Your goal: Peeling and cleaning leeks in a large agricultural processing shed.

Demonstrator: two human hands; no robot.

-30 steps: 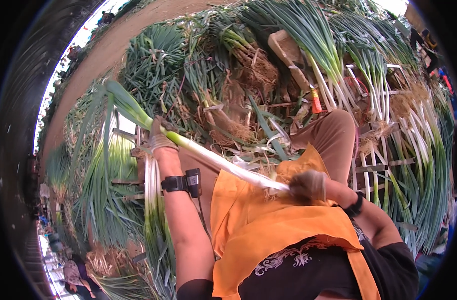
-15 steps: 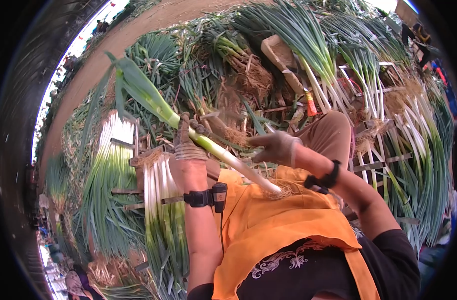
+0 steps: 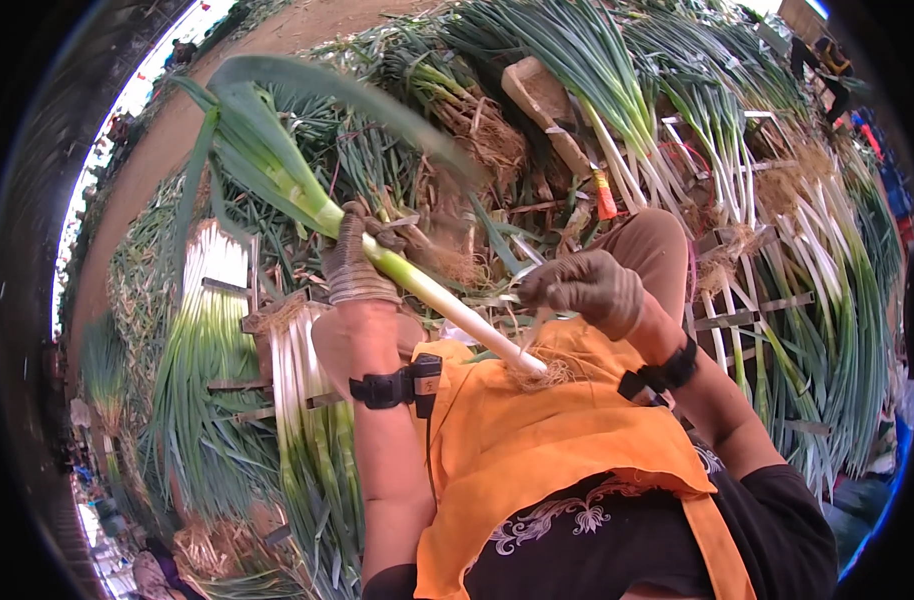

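Note:
My left hand [image 3: 362, 255] wears a dirty work glove and is wrapped round the middle of a long, thick green onion [image 3: 447, 303]. The onion slants across my front, its green leaves up to the far left and its white, rooted end over my orange apron [image 3: 577, 425]. One long leaf [image 3: 367, 95] arches rightward from its top, smeared by motion. Just above the root end, my gloved right hand [image 3: 589, 290] is closed, its fingers pinched together. Thin pale strips show at those fingertips, but what exactly they hold is too small to make out.
Trimmed green onions [image 3: 212, 300] lie stacked on a metal rack at left, with another bundle [image 3: 297, 380] nearer me. More onions [image 3: 757, 260] rest on racks at right. Ahead are leafy heaps, a rooty bundle [image 3: 492, 135] and a wooden piece [image 3: 542, 100] with an orange-wrapped end.
My right hand has gone from stretched fingers to a closed pinch near the stalk. A long leaf has swung out to the right from the onion's top. My left hand keeps its grip.

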